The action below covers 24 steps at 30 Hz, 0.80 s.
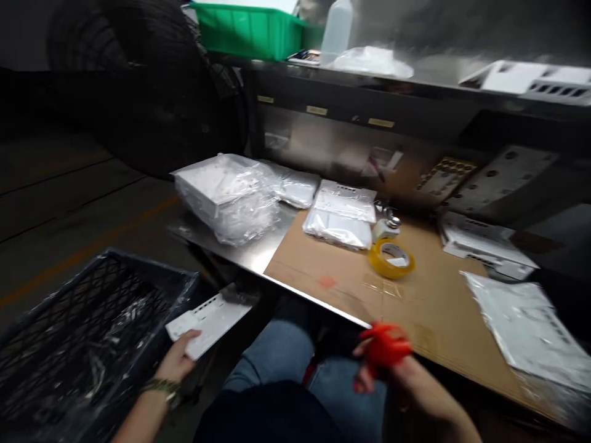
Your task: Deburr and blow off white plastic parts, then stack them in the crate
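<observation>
My left hand (179,360) grips one end of a flat white panel (215,320) with a row of dark slots along an edge. It holds the panel beside my left knee, next to the black crate (154,267). Clear plastic seems to be at the panel's far end. Over my right thigh, by the table's front edge, my right hand (367,372) is closed around a bright red object (386,346), too smeared by motion to name. On the cardboard (337,289) lies a roll of yellow tape (391,258), beyond my right hand.
A plastic-wrapped white stack (226,194) sits at the table's left end. Bagged white panels (341,215) and a small metal-topped bottle (388,227) stand mid-table. More panels (489,243) and a plastic-covered sheet (530,332) lie right. A shelf holds a green bin (249,31).
</observation>
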Each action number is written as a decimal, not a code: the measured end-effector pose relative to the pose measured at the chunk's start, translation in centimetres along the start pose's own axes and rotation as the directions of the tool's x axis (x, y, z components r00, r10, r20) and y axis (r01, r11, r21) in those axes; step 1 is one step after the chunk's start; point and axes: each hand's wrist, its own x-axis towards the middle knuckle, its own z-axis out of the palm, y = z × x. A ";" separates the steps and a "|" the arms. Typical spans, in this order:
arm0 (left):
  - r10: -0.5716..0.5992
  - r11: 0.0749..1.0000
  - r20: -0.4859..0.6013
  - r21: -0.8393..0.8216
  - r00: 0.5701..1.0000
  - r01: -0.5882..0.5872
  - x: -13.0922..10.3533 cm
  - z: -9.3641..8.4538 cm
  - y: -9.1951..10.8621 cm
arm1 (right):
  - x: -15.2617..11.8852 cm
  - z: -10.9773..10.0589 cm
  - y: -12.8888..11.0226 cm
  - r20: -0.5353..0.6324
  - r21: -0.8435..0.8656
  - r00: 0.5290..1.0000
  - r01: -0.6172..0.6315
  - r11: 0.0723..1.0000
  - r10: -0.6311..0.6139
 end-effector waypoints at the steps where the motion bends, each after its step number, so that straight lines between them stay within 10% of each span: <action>1: -0.029 1.000 -0.050 -0.009 0.998 0.029 1.3 0.5 -1.5 | 1.0 2.7 0.8 0.117 -0.195 0.987 -0.084 0.977 0.108; 6: -0.156 0.988 -0.092 -0.035 0.983 0.153 4.9 2.7 -6.3 | 4.2 10.0 3.0 -0.111 -0.779 0.949 -0.268 0.567 0.297; 17: 0.040 0.998 -0.069 0.047 0.997 -0.037 5.3 4.1 -6.1 | 3.0 7.1 1.4 -0.115 -0.608 0.955 -0.285 0.741 0.273; 24: -0.078 0.997 -0.018 -0.025 0.997 0.078 4.5 5.2 -4.8 | 2.7 7.0 0.8 -0.107 -0.575 0.960 -0.271 0.772 0.257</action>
